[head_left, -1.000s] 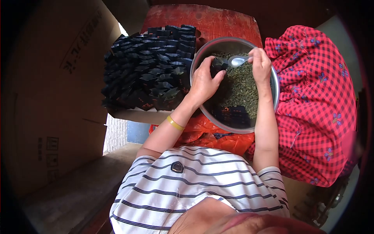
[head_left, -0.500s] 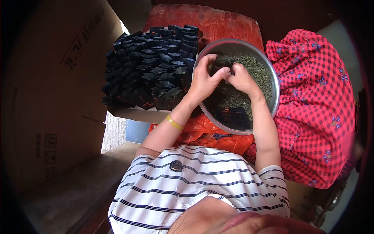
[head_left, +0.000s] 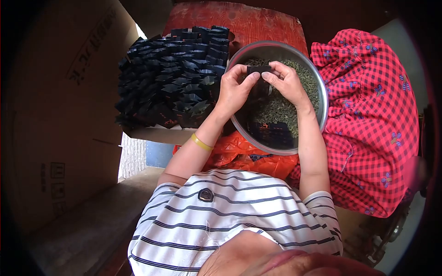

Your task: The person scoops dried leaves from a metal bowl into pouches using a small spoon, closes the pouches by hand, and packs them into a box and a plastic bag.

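Observation:
A small black packet is held over the metal basin, pinched at its top edge from both sides. My left hand grips its left end between thumb and fingers. At its right end my right hand does the same. Below them the steel basin holds loose dried green leaves. Several flat black packets with orange print lie on the leaves at the basin's near side. Whether the held packet has anything inside cannot be seen.
Left of the basin, a carton is crammed with upright black packets. Both stand by a red wooden board. Orange plastic lies under the basin. Red checked cloth bulges at the right; a large cardboard box rises at the left.
My right hand has turned from above the packet's opening to pinching its right end. The packet's top now looks flat and straight between both hands. The view has shifted slightly.

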Demonstrator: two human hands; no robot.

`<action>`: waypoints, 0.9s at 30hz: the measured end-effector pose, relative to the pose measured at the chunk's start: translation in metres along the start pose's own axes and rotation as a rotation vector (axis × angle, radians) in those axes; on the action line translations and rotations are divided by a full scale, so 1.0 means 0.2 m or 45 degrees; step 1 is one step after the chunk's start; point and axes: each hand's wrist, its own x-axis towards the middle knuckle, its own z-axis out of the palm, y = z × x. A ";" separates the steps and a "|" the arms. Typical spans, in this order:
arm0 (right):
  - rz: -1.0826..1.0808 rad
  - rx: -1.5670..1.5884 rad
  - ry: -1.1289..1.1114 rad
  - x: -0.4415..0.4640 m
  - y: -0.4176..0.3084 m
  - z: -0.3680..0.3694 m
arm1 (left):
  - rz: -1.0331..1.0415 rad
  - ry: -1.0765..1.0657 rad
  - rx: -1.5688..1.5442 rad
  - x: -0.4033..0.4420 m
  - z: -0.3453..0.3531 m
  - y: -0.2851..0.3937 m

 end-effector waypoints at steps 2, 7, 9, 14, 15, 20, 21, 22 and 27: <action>-0.072 0.089 0.139 0.00 -0.04 0.03 | 0.084 -0.013 -0.042 0.01 0.00 -0.02; -0.106 -0.007 0.173 -0.01 0.01 -0.01 | -0.004 -0.072 -0.011 0.00 0.01 0.04; -0.119 0.059 0.217 -0.01 0.00 -0.01 | -0.037 -0.119 -0.004 -0.01 0.00 0.05; -0.106 0.081 0.182 0.00 -0.01 -0.01 | -0.082 -0.199 0.366 -0.01 -0.03 0.06; -0.157 0.057 0.231 -0.01 0.00 -0.02 | -0.013 -0.109 0.226 -0.02 0.00 0.06; -0.394 -0.235 0.531 0.01 0.04 -0.09 | 0.152 0.064 0.049 0.01 0.02 0.00; -0.394 -0.434 0.591 0.01 0.05 -0.11 | 0.148 0.062 0.049 0.01 0.02 0.00; -0.228 -0.643 0.473 0.00 0.07 -0.13 | 0.124 0.037 0.079 0.01 0.01 0.00; -0.337 -0.427 0.659 0.04 0.14 -0.18 | 0.162 0.023 0.215 0.03 0.01 -0.03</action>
